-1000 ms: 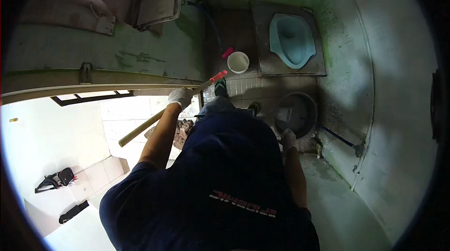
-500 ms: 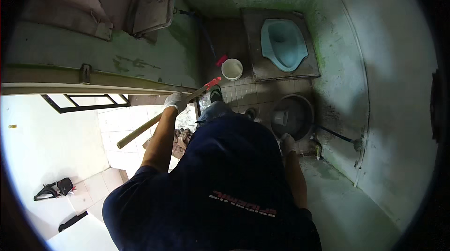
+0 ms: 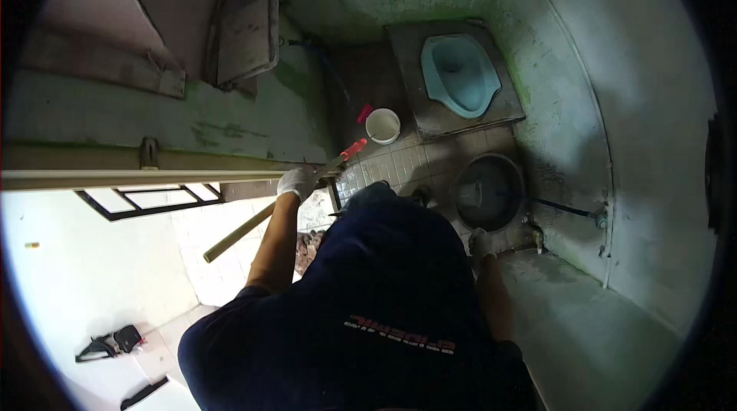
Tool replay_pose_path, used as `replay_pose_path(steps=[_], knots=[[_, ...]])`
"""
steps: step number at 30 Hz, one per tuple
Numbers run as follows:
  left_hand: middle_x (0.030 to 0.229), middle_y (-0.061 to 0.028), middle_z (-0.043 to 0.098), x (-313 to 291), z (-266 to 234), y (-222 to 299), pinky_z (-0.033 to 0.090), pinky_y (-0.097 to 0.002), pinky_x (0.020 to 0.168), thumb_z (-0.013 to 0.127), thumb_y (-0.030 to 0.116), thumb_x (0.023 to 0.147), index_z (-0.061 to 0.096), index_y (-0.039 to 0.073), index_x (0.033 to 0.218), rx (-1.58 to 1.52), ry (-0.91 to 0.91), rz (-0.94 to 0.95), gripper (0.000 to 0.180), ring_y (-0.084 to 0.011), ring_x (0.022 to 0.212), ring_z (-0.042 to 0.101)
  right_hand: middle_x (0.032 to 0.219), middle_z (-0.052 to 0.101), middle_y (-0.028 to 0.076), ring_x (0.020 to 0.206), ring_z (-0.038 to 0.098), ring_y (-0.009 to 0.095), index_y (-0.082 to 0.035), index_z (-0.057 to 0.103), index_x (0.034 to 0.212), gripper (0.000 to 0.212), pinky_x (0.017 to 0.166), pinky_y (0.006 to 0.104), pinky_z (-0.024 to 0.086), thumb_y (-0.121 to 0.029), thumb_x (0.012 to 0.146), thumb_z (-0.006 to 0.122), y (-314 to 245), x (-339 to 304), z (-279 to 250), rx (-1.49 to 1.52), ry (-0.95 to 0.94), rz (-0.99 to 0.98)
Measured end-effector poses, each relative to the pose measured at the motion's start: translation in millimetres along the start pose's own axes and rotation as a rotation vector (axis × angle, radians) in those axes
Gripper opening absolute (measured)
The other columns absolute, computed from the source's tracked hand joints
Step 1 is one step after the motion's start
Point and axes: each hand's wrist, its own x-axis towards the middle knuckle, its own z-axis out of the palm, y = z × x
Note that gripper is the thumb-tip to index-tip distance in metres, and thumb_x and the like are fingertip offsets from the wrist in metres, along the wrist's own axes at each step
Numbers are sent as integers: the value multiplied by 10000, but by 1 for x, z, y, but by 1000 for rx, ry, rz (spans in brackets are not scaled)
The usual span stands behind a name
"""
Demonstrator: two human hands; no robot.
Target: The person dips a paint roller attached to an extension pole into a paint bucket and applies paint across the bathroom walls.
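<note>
My left hand (image 3: 296, 182), in a white glove, is closed around a long yellowish pole (image 3: 244, 231) with a red piece (image 3: 354, 149) at its far end. The pole slants from lower left up toward a white bucket (image 3: 383, 126). A small red object (image 3: 365, 113) shows beside that bucket; whether it belongs to the pole I cannot tell. My right hand (image 3: 482, 242), also gloved, is at the near rim of a round dark tub (image 3: 513, 173); its fingers are too dim to make out. A pale dipper (image 3: 470, 194) sits inside the tub.
A light-blue squat toilet (image 3: 461, 77) is set in a raised slab (image 3: 411, 89) at the back. A hose (image 3: 566, 208) runs from the tub to a wall tap (image 3: 599, 218). The door edge (image 3: 153, 179) stands at left. A bunched cloth (image 3: 309, 250) lies near my left arm.
The whole view has shifted slightly as my head and body moved. My left hand keeps its hold on the pole, and my right hand stays by the tub's near rim.
</note>
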Motion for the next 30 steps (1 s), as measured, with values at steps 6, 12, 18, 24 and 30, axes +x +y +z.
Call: replay_pose_path(steps=[6,12,18,24,30], knots=[[954,-177,680,-23,-20,-5,514,-454,768,487,376,896,687,108,1002,68,6,5,351,-359,899,654,847,644,72,794,624,213,-111,619,898,155,663,348,507,-244,901,540,-11,23,15,-251,-57,-285],[995,-185,677,-17,-14,-3,513,-439,796,513,246,867,695,99,1021,-20,-19,-49,280,-344,951,653,852,636,136,812,642,273,-51,578,899,138,666,387,497,-178,904,524,-67,39,-64,237,32,103],[980,-199,674,-26,-26,-12,518,-448,788,491,249,879,694,71,990,16,18,36,293,-360,923,656,804,615,139,729,620,258,-21,565,891,82,612,405,480,-96,890,530,-97,37,-118,785,151,290],[969,-210,671,-7,-4,-28,514,-458,800,489,278,879,693,62,984,29,-17,31,315,-372,927,653,905,652,126,776,639,197,-21,589,1050,228,645,353,515,-194,905,555,-82,44,-11,249,-38,74],[942,-210,671,-26,-22,-24,512,-457,766,469,299,885,676,46,979,16,-13,20,341,-369,903,653,1033,633,66,1043,586,203,-71,636,1043,242,828,339,493,-243,902,540,-68,19,5,-530,-1,-269]])
